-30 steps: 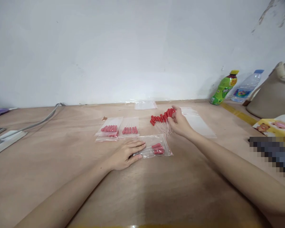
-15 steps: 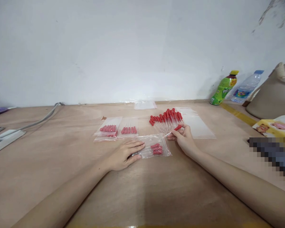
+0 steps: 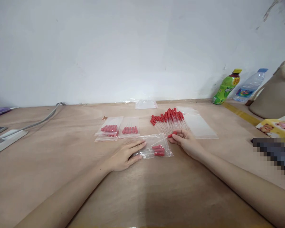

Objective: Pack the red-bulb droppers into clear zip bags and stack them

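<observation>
My left hand [image 3: 125,155] lies flat with fingers stretched out, pressing on a clear zip bag [image 3: 148,139] on the table. Inside the bag are several droppers with red bulbs [image 3: 158,150], their clear stems toward my left hand. Between thumb and fingertips, my right hand [image 3: 186,141] pinches another dropper [image 3: 172,134] by its red bulb at the bag's right end. Its stem points left and seems to be inside the bag. Just behind my right hand lies a fanned pile of loose droppers [image 3: 168,117], red bulbs pointing away from me.
Filled bags of droppers [image 3: 109,128] lie left of centre, another filled bag [image 3: 130,129] beside them. Flat bags [image 3: 201,125] lie right of the pile. A green bottle [image 3: 226,87], a clear bottle [image 3: 250,85] and a beige bag [image 3: 274,91] stand back right. A cable [image 3: 47,115] runs at left.
My right hand has moved the dropper left and slightly down, its stem now further into the bag. My left hand stays on the bag. The view has shifted slightly.
</observation>
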{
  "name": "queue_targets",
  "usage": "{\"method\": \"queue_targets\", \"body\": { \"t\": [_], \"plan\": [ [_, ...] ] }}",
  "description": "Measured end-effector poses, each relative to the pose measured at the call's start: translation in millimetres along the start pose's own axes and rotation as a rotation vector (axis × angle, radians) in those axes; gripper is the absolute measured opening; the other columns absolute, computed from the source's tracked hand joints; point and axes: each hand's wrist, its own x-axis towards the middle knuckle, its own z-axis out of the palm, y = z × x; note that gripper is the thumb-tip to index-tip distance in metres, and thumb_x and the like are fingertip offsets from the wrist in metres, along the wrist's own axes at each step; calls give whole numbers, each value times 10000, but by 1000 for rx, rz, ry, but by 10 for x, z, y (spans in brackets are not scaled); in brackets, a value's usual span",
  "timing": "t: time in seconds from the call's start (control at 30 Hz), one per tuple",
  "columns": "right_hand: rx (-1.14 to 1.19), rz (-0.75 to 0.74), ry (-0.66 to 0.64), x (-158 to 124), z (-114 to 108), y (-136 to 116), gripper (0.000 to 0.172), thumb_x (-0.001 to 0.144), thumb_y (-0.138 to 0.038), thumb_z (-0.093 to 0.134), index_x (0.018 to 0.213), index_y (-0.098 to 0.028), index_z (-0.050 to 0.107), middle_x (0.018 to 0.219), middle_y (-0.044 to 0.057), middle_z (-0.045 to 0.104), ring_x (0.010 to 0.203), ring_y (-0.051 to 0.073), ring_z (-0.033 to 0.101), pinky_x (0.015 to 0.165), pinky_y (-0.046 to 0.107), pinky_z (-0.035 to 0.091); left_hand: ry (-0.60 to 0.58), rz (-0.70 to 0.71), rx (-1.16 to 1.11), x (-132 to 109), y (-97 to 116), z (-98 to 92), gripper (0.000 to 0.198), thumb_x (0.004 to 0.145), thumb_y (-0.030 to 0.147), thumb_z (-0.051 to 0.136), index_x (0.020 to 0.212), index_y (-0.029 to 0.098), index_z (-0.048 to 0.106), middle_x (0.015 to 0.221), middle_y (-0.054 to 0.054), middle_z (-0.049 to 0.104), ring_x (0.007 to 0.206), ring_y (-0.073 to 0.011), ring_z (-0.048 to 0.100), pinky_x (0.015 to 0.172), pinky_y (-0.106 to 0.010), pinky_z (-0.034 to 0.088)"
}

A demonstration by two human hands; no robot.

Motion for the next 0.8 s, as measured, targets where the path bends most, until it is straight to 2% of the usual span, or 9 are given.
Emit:
{"method": "queue_targets", "body": {
  "t": [0.17,0.3,0.4,0.5,0.6,0.73,0.8],
  "plan": [
    [-346,-4,-275,7,-69,-33,318,630,-394,675,835,-159,612,633,-18,615,564,109,546,571,265,460,-5,-26,4,-13,35,-28,524,914,321,424,1396,292,222,1448,-37,267,1306,-221,297,1052,-421,301],
    [-505,-164,-378,27,-68,-52,252,718,-375,594,864,-186,673,816,22,674,725,152,591,688,308,464,-5,-24,12,-15,38,-34,508,916,325,419,1391,279,246,1441,-42,284,1299,-223,309,1052,-413,303],
    [-564,-237,-332,57,-47,-32,236,732,-359,576,857,-194,690,877,36,679,786,174,598,742,333,460,-7,-22,19,-12,25,-26,498,917,329,415,1387,281,257,1437,-42,293,1296,-220,314,1050,-410,307],
    [-527,-219,-247,79,12,9,247,710,-365,593,836,-174,688,795,44,681,710,173,599,657,311,472,-13,-17,36,-8,20,-20,487,919,326,411,1382,281,269,1434,-44,299,1297,-217,314,1049,-418,305],
    [-508,-223,-191,67,96,31,207,693,-355,604,734,-163,669,693,37,662,617,156,572,561,270,448,-1,-3,39,-7,23,-17,488,916,320,420,1380,287,273,1433,-41,301,1295,-222,317,1047,-427,306],
    [-680,-397,-259,29,138,3,200,755,-310,527,681,-179,658,642,11,617,595,129,527,572,250,419,8,-6,28,-9,23,-13,495,914,318,424,1383,278,271,1431,-46,305,1288,-226,329,1044,-422,313],
    [-733,-403,-266,42,107,-36,213,770,-299,493,731,-181,666,679,13,626,605,128,527,575,249,416,11,-12,24,-10,18,-11,495,912,321,428,1381,266,279,1427,-53,313,1289,-230,328,1047,-423,308]
  ]
}}
